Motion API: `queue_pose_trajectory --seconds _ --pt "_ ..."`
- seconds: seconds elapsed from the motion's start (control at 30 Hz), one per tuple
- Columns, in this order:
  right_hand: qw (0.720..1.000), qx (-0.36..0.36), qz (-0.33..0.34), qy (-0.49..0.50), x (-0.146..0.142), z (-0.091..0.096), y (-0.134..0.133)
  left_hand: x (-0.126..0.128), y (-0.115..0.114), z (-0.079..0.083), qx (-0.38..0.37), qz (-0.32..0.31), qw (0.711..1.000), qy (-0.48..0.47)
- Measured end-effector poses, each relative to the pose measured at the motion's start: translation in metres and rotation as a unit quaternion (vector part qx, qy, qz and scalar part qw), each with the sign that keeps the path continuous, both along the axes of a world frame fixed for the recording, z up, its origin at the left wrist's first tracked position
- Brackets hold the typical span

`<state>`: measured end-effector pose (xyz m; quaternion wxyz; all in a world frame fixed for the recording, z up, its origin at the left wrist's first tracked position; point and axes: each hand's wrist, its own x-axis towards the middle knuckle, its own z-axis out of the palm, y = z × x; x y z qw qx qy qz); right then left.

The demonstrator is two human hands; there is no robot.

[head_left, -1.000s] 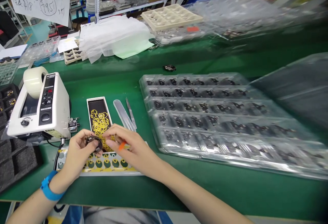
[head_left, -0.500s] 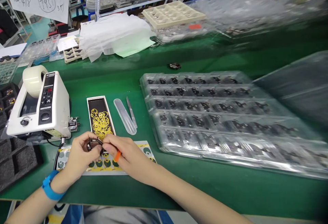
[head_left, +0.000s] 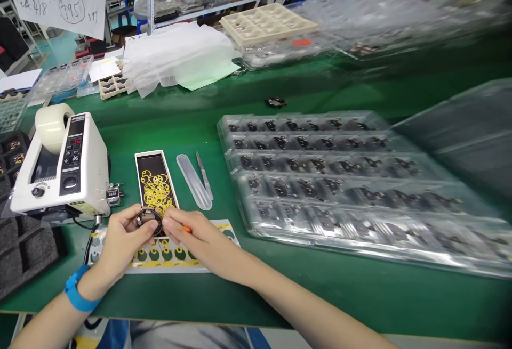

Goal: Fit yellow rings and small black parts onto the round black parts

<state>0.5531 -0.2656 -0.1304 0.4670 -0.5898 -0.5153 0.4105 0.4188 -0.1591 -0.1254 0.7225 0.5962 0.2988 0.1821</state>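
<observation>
Between the thumb and fingers of my left hand is a small, round, dark ring-shaped part, tilted so its inside faces me. My right hand is closed at the part's right edge around a thin tool with an orange end; its tip is hidden by the fingers. Under both hands lies a sheet of yellow and dark-green cut-outs. Just beyond them, a white-rimmed box contains a heap of thin yellow rings. Tweezers and a clear plastic sleeve lie to its right.
A white tape dispenser stands at left, beside black foam trays. Clear trays of dark parts cover the right. One dark round part lies behind them. Papers and a cream tray line the back.
The ring-shaped part has turned in my left hand so more of its inside shows. My right hand has shifted slightly, and less of the orange end shows.
</observation>
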Motion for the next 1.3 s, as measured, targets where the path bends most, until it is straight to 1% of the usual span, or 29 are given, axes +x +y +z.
queue_pose_trajectory --seconds 0.07,0.13,0.17,0.2,0.23,0.27,0.3,0.37,0.4,0.43,0.47,0.5,0.53,0.57,0.6,0.63,0.67,0.7,0.73,0.77,0.8,0.83,0.9,0.97,1.07,1.13,1.17,1.23,1.3 --pt "1.000 -0.004 -0.025 0.016 0.000 -0.001 0.001 0.000 0.001 -0.001 0.002 0.009 1.000 0.010" --pt "0.997 -0.008 -0.064 0.032 0.000 -0.002 0.001 -0.001 0.001 -0.002 0.033 0.011 0.999 0.021" --pt "0.996 -0.013 -0.080 0.045 0.000 -0.003 0.001 -0.002 0.002 -0.002 0.072 0.014 0.997 0.025" --pt "0.994 -0.018 -0.089 0.062 -0.001 -0.003 0.002 -0.003 0.002 -0.002 0.136 0.022 0.990 0.024" --pt "0.992 -0.024 -0.092 0.085 -0.002 -0.003 0.002 -0.003 0.003 -0.003 0.222 0.029 0.974 0.017" --pt "0.989 -0.031 -0.086 0.112 -0.003 -0.002 0.003 -0.004 0.003 -0.004 0.326 0.035 0.945 0.003" --pt "0.986 -0.039 -0.075 0.146 -0.004 -0.001 0.003 -0.005 0.003 -0.006 0.435 0.038 0.900 -0.016" --pt "0.970 -0.059 -0.058 0.228 -0.005 0.002 0.005 -0.005 0.003 -0.010 0.619 0.029 0.783 -0.048" --pt "0.959 -0.070 -0.056 0.267 -0.006 0.003 0.006 -0.005 0.001 -0.012 0.679 0.021 0.731 -0.054" --pt "0.949 -0.080 -0.056 0.298 -0.006 0.005 0.006 -0.006 0.000 -0.013 0.718 0.015 0.693 -0.054" --pt "0.943 -0.086 -0.061 0.316 -0.005 0.006 0.006 -0.006 -0.003 -0.015 0.737 0.011 0.674 -0.048" --pt "0.942 -0.088 -0.068 0.316 -0.005 0.007 0.006 -0.008 -0.005 -0.015 0.735 0.009 0.677 -0.040" --pt "0.948 -0.085 -0.077 0.297 -0.003 0.007 0.005 -0.011 -0.008 -0.014 0.710 0.009 0.704 -0.029" --pt "0.958 -0.076 -0.089 0.261 -0.002 0.007 0.004 -0.015 -0.011 -0.013 0.659 0.014 0.752 -0.019" --pt "0.969 -0.062 -0.102 0.215 0.000 0.007 0.003 -0.021 -0.012 -0.012 0.579 0.030 0.815 -0.011" --pt "0.979 -0.047 -0.113 0.165 0.002 0.006 0.001 -0.028 -0.013 -0.010 0.473 0.058 0.879 -0.004" --pt "0.985 -0.031 -0.123 0.119 0.004 0.004 -0.001 -0.036 -0.012 -0.008 0.351 0.100 0.931 -0.002" --pt "0.987 -0.018 -0.134 0.082 0.006 0.001 -0.003 -0.045 -0.010 -0.006 0.231 0.152 0.961 -0.005" --pt "0.988 -0.008 -0.143 0.056 0.008 -0.002 -0.004 -0.054 -0.007 -0.003 0.132 0.211 0.969 -0.011" --pt "0.988 -0.002 -0.148 0.042 0.009 -0.005 -0.006 -0.062 -0.002 -0.001 0.061 0.269 0.961 -0.021" --pt "0.989 -0.001 -0.146 0.034 0.010 -0.008 -0.007 -0.070 0.003 0.001 0.016 0.317 0.948 -0.030" --pt "0.990 -0.002 -0.139 0.031 0.010 -0.011 -0.007 -0.075 0.008 0.004 -0.005 0.353 0.935 -0.036" --pt "0.993 -0.008 -0.114 0.031 0.011 -0.014 -0.008 -0.081 0.017 0.009 -0.008 0.387 0.921 -0.041" --pt "0.994 -0.008 -0.104 0.036 0.011 -0.014 -0.007 -0.081 0.022 0.014 0.004 0.393 0.918 -0.045" --pt "0.992 0.004 -0.120 0.035 0.013 -0.012 -0.007 -0.079 0.019 0.025 0.065 0.412 0.906 -0.066" --pt "0.992 0.012 -0.124 0.034 0.013 -0.010 -0.007 -0.082 0.015 0.033 0.160 0.414 0.893 -0.072" --pt "0.992 0.017 -0.123 0.036 0.013 -0.008 -0.007 -0.083 0.014 0.038 0.228 0.399 0.885 -0.068" --pt "0.992 0.030 -0.117 0.036 0.012 -0.005 -0.008 -0.085 0.013 0.048 0.384 0.329 0.862 -0.043" --pt "0.993 0.047 -0.106 0.034 0.011 -0.001 -0.008 -0.084 0.018 0.059 0.513 0.234 0.826 0.010"
